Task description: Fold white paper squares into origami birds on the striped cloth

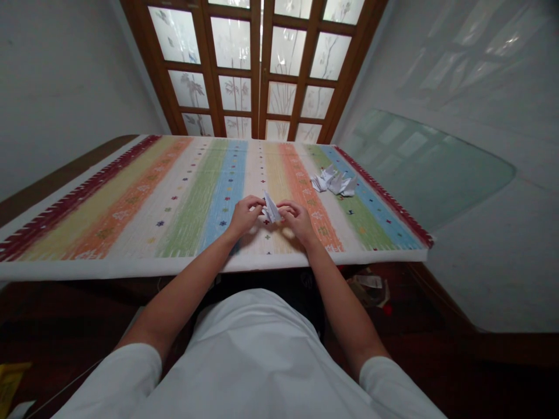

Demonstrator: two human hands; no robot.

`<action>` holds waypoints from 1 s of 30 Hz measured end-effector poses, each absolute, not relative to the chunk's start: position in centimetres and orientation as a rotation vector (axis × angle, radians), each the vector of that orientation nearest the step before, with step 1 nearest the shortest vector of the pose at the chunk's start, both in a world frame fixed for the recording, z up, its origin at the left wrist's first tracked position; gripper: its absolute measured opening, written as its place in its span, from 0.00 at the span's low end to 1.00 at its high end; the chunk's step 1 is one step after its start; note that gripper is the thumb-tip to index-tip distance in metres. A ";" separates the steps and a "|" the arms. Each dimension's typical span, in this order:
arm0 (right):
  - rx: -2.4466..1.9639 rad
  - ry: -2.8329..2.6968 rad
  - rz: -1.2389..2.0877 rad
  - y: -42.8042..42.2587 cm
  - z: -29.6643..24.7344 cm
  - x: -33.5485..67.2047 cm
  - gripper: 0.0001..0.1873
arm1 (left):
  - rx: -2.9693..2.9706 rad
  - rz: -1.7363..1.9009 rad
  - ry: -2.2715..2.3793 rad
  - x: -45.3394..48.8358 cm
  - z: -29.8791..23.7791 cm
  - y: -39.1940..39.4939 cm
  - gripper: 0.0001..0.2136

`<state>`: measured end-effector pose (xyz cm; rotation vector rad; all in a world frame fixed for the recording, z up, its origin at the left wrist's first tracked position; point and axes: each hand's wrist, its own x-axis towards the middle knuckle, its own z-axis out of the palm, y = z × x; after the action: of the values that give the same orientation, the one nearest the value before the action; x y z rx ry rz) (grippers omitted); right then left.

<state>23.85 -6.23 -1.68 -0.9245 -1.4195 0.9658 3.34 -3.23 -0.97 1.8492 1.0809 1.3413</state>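
A small folded piece of white paper (271,209), pointed at the top like an origami crane, is held just above the table near its front edge. My left hand (246,215) pinches its left side between thumb and fingers. From the other side, my right hand (297,219) grips the paper's right edge with closed fingertips. Parts of the folds are hidden behind my fingers. Farther off to the right, several white folded paper cranes (334,180) lie in a cluster on the striped tablecloth (205,198).
The table's near edge (131,269) runs across in front of my body. Wooden doors with glass panes (262,70) stand beyond the far side. A white wall with a greenish glass panel (419,163) is at the right. On the dark floor lies a bag-like item (371,290).
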 end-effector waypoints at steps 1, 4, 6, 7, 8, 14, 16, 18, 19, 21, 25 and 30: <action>-0.932 -1.423 0.965 -6.2 -1.7 23.9 0.15 | 1.855 1.332 1.078 3.4 -1.0 -3.3 0.11; -0.950 -1.440 0.973 -6.1 -1.8 24.1 0.17 | 1.894 1.307 1.052 3.4 -0.8 -3.5 0.12; -0.958 -1.467 0.949 -6.1 -1.9 24.1 0.18 | 1.940 1.285 1.030 3.4 -0.6 -3.7 0.12; -0.960 -1.481 0.931 -6.1 -1.9 24.1 0.18 | 1.963 1.274 1.018 3.4 -0.6 -3.9 0.12; -0.964 -1.490 0.914 -6.1 -2.0 24.1 0.20 | 1.978 1.263 1.003 3.4 -0.5 -4.0 0.12; -0.969 -1.444 0.888 -6.2 -2.0 23.9 0.25 | 1.941 1.214 0.847 3.6 -0.6 -4.5 0.12; -0.966 -1.429 0.869 -6.2 -1.8 23.9 0.19 | 1.929 1.225 0.792 3.7 -0.6 -4.6 0.13; -0.965 -1.412 0.867 -6.2 -1.6 23.9 0.16 | 1.924 1.224 0.751 3.7 -0.6 -4.8 0.12; -0.961 -1.401 0.873 -6.2 -1.6 23.9 0.15 | 1.924 1.221 0.742 3.7 -0.6 -4.9 0.12; -0.947 -1.374 0.900 -6.2 -1.4 23.9 0.16 | 1.939 1.223 0.756 3.6 -0.4 -5.0 0.11; -0.938 -1.272 0.956 -6.4 -1.1 23.9 0.18 | 1.965 1.293 0.864 3.3 0.0 -4.8 0.13; -0.944 -1.068 0.931 -6.3 -0.9 24.0 0.21 | 1.922 1.306 0.939 3.2 -0.4 -4.5 0.08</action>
<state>23.97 -6.30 -0.95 -0.9438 -1.0675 0.9308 3.18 -4.50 -0.37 1.9219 0.9387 1.3061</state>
